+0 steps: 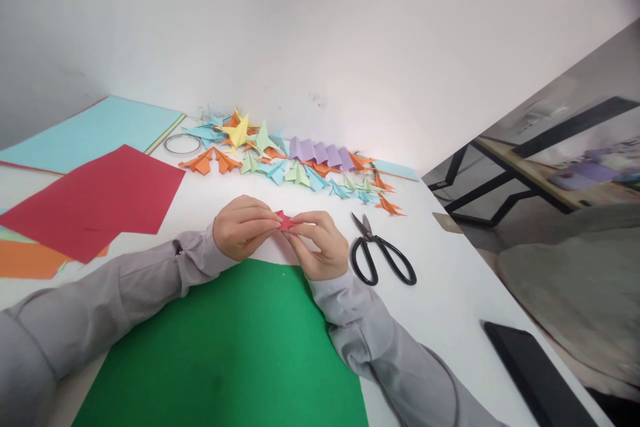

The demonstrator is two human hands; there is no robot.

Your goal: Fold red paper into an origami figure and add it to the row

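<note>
Between my two hands is a small folded piece of red paper (pixel 285 221), pinched from both sides. My left hand (pixel 245 227) grips its left end with thumb and fingers. My right hand (pixel 323 243) pinches its right end, with the fingers curled. The fingertips cover part of the folds. Below the hands lies a large green sheet (pixel 225 347). Black-handled scissors (pixel 373 247) lie slightly open, just right of my right hand. Left of my left arm are red paper sheets (pixel 110 200).
Along the wall lie many folded paper figures (pixel 297 173) in orange, blue, green, yellow and purple. A ring-shaped roll (pixel 183 143) sits beside light-blue sheets (pixel 90 133) at back left. Orange paper (pixel 35 260) is at left. A black flat device (pixel 535 373) lies near the right table edge.
</note>
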